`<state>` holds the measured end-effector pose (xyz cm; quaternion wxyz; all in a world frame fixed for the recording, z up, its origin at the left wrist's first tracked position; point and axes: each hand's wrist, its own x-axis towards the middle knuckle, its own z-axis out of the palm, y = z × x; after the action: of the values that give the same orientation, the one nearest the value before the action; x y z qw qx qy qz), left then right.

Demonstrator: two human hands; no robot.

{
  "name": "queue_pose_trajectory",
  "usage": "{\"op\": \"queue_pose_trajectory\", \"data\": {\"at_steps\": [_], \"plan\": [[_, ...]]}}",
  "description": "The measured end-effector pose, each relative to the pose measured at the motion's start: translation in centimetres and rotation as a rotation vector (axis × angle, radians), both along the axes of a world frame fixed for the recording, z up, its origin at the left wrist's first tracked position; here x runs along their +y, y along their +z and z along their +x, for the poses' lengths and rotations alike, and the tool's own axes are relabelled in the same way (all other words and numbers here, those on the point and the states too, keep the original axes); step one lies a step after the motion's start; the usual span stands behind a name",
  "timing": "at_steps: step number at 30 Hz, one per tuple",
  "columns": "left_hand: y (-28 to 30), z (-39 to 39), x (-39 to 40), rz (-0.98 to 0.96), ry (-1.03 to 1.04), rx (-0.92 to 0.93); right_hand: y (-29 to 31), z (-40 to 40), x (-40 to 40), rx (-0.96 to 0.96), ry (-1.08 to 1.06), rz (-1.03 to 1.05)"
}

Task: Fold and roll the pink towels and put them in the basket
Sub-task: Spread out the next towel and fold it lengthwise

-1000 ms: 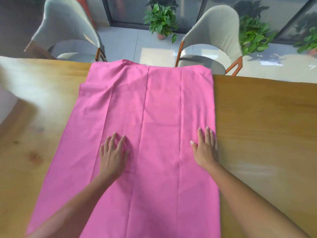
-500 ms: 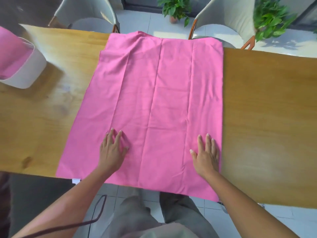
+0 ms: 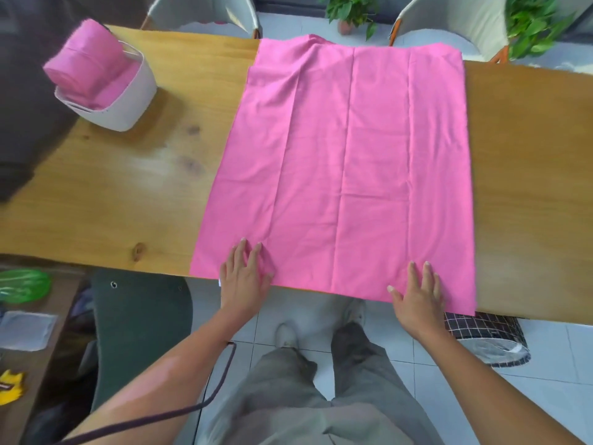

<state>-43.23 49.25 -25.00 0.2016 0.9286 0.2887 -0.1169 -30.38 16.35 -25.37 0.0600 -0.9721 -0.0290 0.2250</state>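
From the head view, a large pink towel [image 3: 349,168] lies spread flat across the wooden table [image 3: 128,194], its far edge reaching over the table's far side and its near edge hanging a little past the near side. Long creases run from near to far through the cloth. The left hand [image 3: 245,277] rests palm down on the towel's near edge, towards its left corner, fingers straight and slightly spread, gripping nothing. The right hand [image 3: 417,297] lies flat in the same way near the towel's right corner, fingers stretched out over the cloth, also holding nothing. On the far left of the table stands a pale basket [image 3: 128,101], well apart from the spread towel, with rolled pink towels [image 3: 83,69] sticking up out of it. Beyond the table are two light-coloured chairs [image 3: 455,17] and green potted plants [image 3: 351,8] on a tiled floor. Below the near edge the person's grey trousers [image 3: 308,399] and pale shoes show, with a dark chair [image 3: 138,329] to the left and a checked black item [image 3: 484,335] to the right.
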Motion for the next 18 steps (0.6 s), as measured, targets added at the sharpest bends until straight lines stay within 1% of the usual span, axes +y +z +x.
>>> {"op": "queue_pose_trajectory", "data": {"at_steps": [2, 4, 6, 7, 9, 11, 15, 18], "plan": [[-0.1, -1.2, 1.0, -0.005, 0.091, -0.037, 0.1, -0.9, 0.5, 0.028, 0.021, -0.007], [-0.2, -2.3, 2.3, 0.005, 0.112, -0.034, 0.3, -1.4, 0.8, 0.069, 0.07, -0.024], [-0.2, -2.9, 3.6, 0.019, 0.04, -0.021, 0.6, -1.9, 1.1, 0.076, 0.154, -0.058], [-0.2, -3.1, 4.2, 0.04, -0.034, -0.009, 0.7, -2.1, 1.3, 0.058, 0.202, -0.085], [-0.3, -3.1, 4.8, 0.099, -0.209, 0.015, 0.9, -2.5, 2.1, -0.003, 0.301, -0.148], [-0.6, -3.0, 5.0, 0.131, -0.325, 0.004, 0.9, -2.9, 3.3, -0.073, 0.366, -0.167], [-0.5, -3.0, 5.1, 0.152, -0.366, -0.062, 1.0, -3.3, 4.8, -0.118, 0.413, -0.206], [-0.3, -3.4, 4.8, 0.218, -0.434, -0.094, 1.3, -3.7, 4.6, -0.101, 0.447, -0.249]]}}
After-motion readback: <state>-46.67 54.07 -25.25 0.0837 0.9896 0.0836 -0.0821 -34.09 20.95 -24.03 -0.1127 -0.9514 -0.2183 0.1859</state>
